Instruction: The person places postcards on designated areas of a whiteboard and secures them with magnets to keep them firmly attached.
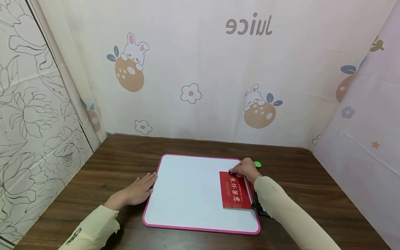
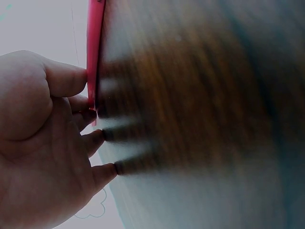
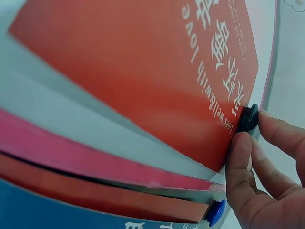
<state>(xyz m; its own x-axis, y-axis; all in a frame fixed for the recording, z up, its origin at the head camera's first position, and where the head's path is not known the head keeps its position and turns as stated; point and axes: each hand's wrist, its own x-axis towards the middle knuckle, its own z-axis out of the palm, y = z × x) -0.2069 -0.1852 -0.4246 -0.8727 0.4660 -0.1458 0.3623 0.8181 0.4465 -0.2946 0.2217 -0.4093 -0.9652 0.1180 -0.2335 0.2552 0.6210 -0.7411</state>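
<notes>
A white board with a pink frame [image 1: 187, 194] lies flat on the wooden table [image 1: 125, 152]. A red card with white writing [image 1: 235, 191] rests on its right side. My right hand [image 1: 242, 170] pinches a small dark magnet [image 1: 232, 172] at the card's far corner. In the right wrist view, the fingertips [image 3: 240, 157] close on the dark magnet [image 3: 249, 118] at the edge of the red card [image 3: 143, 71]. My left hand [image 1: 140, 189] lies flat on the table, fingers straight, with its fingertips [image 2: 102, 174] at the pink frame [image 2: 94, 52].
A green magnet [image 1: 257, 164] sits on the table just behind my right hand. A blue magnet [image 3: 215, 212] and a blue sheet show under my right forearm. Printed cloth walls close in the table at the back and right.
</notes>
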